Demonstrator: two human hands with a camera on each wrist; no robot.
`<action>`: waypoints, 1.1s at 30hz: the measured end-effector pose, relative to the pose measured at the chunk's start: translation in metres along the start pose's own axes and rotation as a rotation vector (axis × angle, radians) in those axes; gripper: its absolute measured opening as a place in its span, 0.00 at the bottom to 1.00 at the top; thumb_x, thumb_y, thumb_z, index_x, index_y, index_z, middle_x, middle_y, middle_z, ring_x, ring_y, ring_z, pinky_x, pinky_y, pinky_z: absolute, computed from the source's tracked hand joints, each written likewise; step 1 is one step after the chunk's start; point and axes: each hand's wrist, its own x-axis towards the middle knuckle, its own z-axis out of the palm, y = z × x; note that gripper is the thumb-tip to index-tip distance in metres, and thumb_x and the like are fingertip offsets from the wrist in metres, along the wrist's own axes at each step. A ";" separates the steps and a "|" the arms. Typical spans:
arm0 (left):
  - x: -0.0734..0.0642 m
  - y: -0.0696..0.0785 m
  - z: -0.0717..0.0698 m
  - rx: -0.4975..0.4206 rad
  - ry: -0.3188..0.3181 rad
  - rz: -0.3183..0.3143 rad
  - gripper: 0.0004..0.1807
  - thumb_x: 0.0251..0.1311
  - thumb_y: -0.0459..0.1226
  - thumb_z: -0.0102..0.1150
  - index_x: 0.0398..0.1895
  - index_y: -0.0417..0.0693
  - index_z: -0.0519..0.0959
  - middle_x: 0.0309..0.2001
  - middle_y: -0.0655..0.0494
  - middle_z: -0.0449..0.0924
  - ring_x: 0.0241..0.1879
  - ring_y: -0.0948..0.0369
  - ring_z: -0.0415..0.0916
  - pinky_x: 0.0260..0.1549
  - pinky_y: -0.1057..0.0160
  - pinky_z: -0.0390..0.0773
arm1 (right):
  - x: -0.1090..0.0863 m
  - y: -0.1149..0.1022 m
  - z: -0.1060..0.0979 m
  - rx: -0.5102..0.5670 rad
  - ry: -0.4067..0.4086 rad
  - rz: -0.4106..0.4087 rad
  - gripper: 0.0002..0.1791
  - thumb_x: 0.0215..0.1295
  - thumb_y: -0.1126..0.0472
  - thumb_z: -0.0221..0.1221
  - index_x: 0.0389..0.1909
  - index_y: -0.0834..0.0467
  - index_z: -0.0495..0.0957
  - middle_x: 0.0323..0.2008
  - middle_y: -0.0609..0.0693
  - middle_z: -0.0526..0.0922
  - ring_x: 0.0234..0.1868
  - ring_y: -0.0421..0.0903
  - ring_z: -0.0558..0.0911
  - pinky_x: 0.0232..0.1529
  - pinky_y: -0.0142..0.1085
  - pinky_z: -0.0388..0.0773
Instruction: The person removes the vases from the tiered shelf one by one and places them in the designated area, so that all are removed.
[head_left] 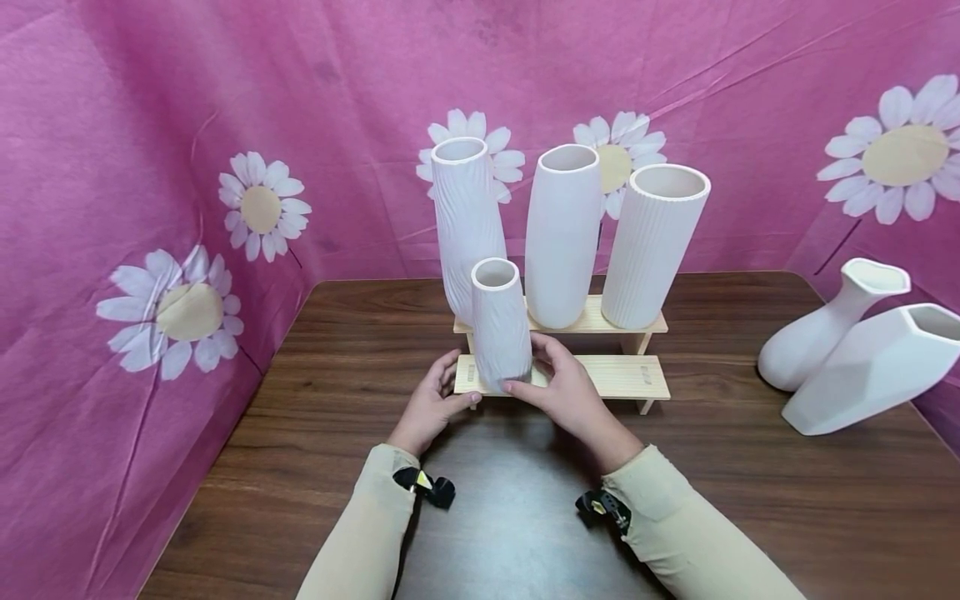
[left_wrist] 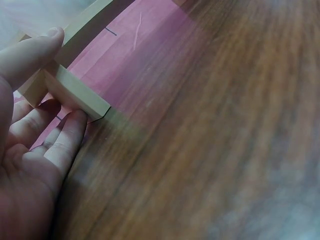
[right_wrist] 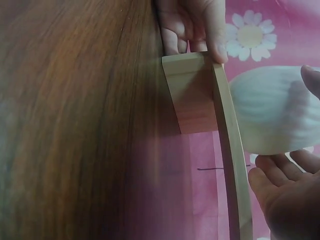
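A short white vase [head_left: 501,321] with wavy ridges stands at the left end of the lower step of a two-tier wooden stand [head_left: 618,377]. My right hand [head_left: 570,392] holds this vase low down, thumb in front and fingers at its right side. At the stand's left end, my left hand [head_left: 429,404] grips the lower step. In the left wrist view its thumb [left_wrist: 35,57] lies on the board's edge and its fingers [left_wrist: 67,142] reach round the leg. Whether the vase's base rests fully on the board is hard to see.
On the upper step stand a tall swirled vase [head_left: 468,233], a smooth vase [head_left: 564,242] and a ribbed vase [head_left: 654,250]. Two more white vases, one rounded [head_left: 813,346] and one faceted [head_left: 862,375], are at the right of the brown table [head_left: 315,467]. Pink flowered cloth [head_left: 360,167] hangs behind.
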 end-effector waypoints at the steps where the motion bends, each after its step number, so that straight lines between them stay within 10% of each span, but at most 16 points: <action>1: 0.000 0.000 0.000 -0.003 0.001 -0.001 0.45 0.58 0.22 0.65 0.77 0.39 0.54 0.69 0.39 0.68 0.64 0.49 0.71 0.53 0.68 0.75 | 0.001 0.000 0.001 -0.002 0.001 -0.001 0.43 0.51 0.65 0.76 0.67 0.64 0.67 0.63 0.61 0.76 0.65 0.55 0.73 0.68 0.45 0.67; 33: -0.002 0.001 0.000 -0.004 -0.003 -0.004 0.46 0.58 0.22 0.65 0.77 0.39 0.53 0.70 0.39 0.67 0.64 0.48 0.70 0.52 0.66 0.77 | 0.013 -0.002 0.019 -0.114 0.030 0.064 0.53 0.46 0.53 0.79 0.71 0.58 0.61 0.63 0.57 0.75 0.62 0.55 0.74 0.65 0.53 0.68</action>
